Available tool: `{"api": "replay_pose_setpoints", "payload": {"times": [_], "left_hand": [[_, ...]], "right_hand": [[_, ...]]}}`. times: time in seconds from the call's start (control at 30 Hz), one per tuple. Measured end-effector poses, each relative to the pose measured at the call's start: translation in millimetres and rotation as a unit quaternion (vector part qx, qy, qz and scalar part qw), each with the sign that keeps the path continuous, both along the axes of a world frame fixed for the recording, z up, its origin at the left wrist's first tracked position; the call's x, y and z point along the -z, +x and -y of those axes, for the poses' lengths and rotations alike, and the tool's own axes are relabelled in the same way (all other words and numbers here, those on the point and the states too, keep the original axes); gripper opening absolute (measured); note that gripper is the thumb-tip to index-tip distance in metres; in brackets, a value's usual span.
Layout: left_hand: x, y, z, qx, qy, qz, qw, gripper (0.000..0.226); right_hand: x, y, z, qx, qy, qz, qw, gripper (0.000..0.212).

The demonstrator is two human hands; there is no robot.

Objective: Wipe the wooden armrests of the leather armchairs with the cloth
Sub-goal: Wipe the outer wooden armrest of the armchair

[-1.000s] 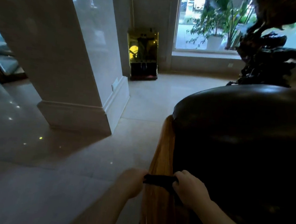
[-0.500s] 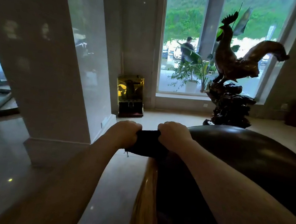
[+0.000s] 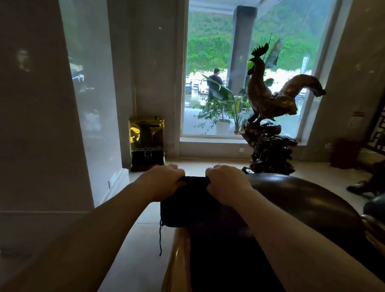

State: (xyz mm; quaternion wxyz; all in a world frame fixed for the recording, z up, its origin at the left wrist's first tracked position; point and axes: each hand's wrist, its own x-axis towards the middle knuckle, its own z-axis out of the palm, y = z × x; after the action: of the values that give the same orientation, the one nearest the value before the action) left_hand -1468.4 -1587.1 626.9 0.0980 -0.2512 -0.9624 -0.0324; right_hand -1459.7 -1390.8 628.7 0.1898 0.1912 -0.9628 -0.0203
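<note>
Both hands clenched on cloth [image 3: 189,204]: left hand [image 3: 161,181] and right hand [image 3: 226,184] each grip one top corner, dark cloth hanging between, lifted just above wooden armrest [image 3: 176,269] of leather armchair [image 3: 299,203]. Loose thread dangles (could snag). Judgement: refolding for clean face. To do well: keep cloth taut, lay flat on wood, wipe along rail in long strokes, following its curve.

Hands [image 3: 192,183] drawn apart, cloth [image 3: 188,204] now unfolded, hanging lower over wooden armrest [image 3: 175,273], apparently lifted.
</note>
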Motion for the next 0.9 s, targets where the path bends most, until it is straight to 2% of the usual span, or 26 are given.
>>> {"api": "replay_pose_setpoints", "payload": {"times": [0.27, 0.57, 0.9], "left_hand": [[23.2, -2.0, -9.1, 0.080, -0.074, -0.059, 0.992, 0.019], [53.3, 24.0, -41.6, 0.209, -0.057, -0.008, 0.976, 0.026], [51.4, 94.6, -168.6, 0.348, -0.054, 0.050, 0.935, 0.025]], "right_hand": [[23.2, 36.5, -3.8, 0.094, -0.018, 0.009, 0.995, 0.025], [57.7, 114.9, -19.5, 0.197, -0.061, 0.054, 0.977, 0.018], [65.6, 229.0, -112.2, 0.354, -0.089, 0.048, 0.930, 0.017]]}}
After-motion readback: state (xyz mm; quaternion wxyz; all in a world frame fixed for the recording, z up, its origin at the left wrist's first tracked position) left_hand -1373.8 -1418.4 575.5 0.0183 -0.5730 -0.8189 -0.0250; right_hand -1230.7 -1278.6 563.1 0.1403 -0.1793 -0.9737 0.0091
